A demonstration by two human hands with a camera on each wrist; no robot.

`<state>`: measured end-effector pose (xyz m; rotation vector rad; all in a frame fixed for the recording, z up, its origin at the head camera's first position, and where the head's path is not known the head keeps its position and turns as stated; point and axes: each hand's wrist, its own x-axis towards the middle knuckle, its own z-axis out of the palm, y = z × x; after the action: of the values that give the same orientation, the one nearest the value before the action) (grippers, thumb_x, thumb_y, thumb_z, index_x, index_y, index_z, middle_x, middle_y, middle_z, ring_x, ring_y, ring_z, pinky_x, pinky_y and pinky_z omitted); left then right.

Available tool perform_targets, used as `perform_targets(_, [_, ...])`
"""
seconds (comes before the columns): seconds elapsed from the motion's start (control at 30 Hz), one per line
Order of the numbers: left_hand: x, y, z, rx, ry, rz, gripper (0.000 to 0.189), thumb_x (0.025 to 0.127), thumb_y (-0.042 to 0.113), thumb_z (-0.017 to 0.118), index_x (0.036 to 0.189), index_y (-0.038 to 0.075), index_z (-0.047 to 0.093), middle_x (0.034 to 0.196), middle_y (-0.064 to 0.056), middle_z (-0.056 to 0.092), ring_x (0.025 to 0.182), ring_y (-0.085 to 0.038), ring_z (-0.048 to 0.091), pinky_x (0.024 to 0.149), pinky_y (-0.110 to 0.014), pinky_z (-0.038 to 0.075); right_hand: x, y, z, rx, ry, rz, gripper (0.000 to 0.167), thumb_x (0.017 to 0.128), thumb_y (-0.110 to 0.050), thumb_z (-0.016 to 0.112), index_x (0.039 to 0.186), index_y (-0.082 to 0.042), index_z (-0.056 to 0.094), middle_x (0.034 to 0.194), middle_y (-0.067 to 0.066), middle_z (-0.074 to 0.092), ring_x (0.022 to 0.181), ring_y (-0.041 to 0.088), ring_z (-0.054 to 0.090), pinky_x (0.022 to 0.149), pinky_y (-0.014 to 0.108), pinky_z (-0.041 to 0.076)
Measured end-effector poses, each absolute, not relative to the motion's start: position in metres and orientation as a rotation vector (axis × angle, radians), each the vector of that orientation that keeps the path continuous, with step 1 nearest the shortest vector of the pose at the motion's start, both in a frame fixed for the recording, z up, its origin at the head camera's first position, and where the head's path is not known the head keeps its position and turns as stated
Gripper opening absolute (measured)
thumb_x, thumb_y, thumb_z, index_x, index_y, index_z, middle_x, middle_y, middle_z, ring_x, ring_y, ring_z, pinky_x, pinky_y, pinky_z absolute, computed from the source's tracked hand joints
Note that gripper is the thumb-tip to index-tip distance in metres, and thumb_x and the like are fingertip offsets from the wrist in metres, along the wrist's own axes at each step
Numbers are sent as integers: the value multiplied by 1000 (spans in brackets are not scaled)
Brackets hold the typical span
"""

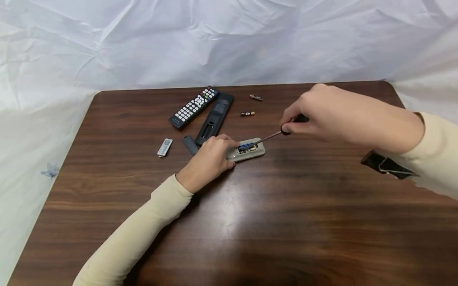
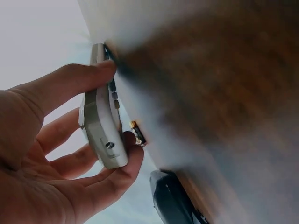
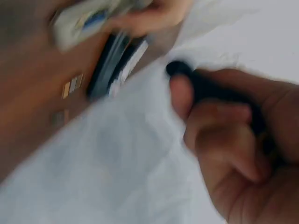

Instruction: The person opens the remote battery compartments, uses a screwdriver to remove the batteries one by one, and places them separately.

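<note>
pale remote (image 1: 250, 155) is near the middle of the bench (image 1: 304, 222); the left hand (image 1: 211, 157) clamps it and hides its 9 o'clock end. the right hand (image 1: 315, 113), at its 2 o'clock, pinches a screwdriver (image 1: 272, 136), covering most of the handle; the tip is hard to make out in the battery compartment (image 1: 247, 147). loose batteries (image 1: 247, 114) lie toward 12, dark remotes (image 1: 218, 113) toward 10. the right wrist view is blurred.
</note>
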<state>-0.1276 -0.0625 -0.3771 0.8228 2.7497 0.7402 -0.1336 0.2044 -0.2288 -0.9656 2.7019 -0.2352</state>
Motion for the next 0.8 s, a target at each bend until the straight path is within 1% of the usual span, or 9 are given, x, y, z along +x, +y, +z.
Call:
perform_targets(0.07, [-128, -61, -376, 822, 2737, 747, 47, 86, 5, 88, 130, 2, 74, 128, -15, 70, 111, -28, 69, 96, -43, 57, -129, 210, -233, -1073, 2728, -236, 13, 103, -18, 71, 110, -19, 82, 100, -5, 79, 71, 3, 65, 65, 35, 55])
perform_targets(0.13, [-129, -58, -375, 824, 2737, 746, 46, 86, 5, 87, 131, 2, 73, 129, -15, 70, 111, -28, 69, 95, -43, 57, -125, 214, -237, -1136, 2752, -244, 13, 102, -15, 72, 109, -20, 82, 96, -7, 78, 69, 1, 64, 63, 34, 56])
perform_targets(0.37, [-126, -52, -372, 811, 2738, 736, 47, 86, 4, 86, 131, 2, 73, 129, -15, 69, 110, -31, 69, 96, -44, 57, -125, 208, -232, -1010, 2719, -242, 15, 103, -15, 70, 111, -16, 82, 97, -4, 79, 64, 2, 60, 62, 35, 53])
perform_targets(0.47, [-126, -50, -373, 824, 2723, 747, 48, 85, 4, 87, 130, 1, 74, 127, -15, 70, 110, -29, 69, 95, -42, 57, -121, 194, -225, -961, 2698, -193, 18, 104, -13, 67, 93, -19, 80, 82, -9, 70, 59, 3, 51, 57, 31, 46])
perform_targets(0.53, [-127, -50, -374, 815, 2714, 757, 48, 84, 4, 88, 130, 2, 74, 126, -15, 70, 110, -27, 69, 94, -41, 58, -119, 182, -220, -920, 2690, -144, 27, 104, -9, 63, 81, -20, 73, 72, -7, 59, 57, 7, 42, 55, 30, 38])
perform_targets(0.6, [-127, -51, -375, 796, 2707, 766, 48, 83, 4, 89, 129, 2, 74, 126, -14, 71, 110, -26, 69, 93, -41, 58, -120, 169, -221, -863, 2677, -66, 31, 104, -9, 60, 76, -21, 66, 68, -2, 53, 55, 12, 41, 53, 30, 36])
perform_targets(0.67, [-128, -53, -376, 759, 2696, 780, 49, 82, 4, 89, 128, 3, 75, 125, -13, 71, 110, -25, 69, 92, -40, 58, -130, 167, -250, -873, 2694, 15, 32, 100, -11, 60, 71, -25, 64, 65, -3, 51, 52, 12, 42, 48, 32, 36])
perform_targets(0.73, [-128, -54, -377, 732, 2688, 794, 48, 81, 3, 88, 128, 3, 75, 124, -13, 71, 108, -25, 69, 91, -40, 59, -153, 178, -305, -901, 2712, 109, 30, 94, -15, 64, 70, -33, 64, 64, -8, 54, 49, 14, 47, 41, 39, 39])
perform_targets(0.8, [-128, -54, -377, 718, 2681, 804, 48, 81, 3, 88, 128, 3, 75, 124, -14, 71, 107, -25, 69, 90, -40, 59, -145, 175, -302, -893, 2723, 139, 33, 90, -10, 64, 67, -33, 62, 60, -10, 53, 47, 14, 46, 39, 38, 39])
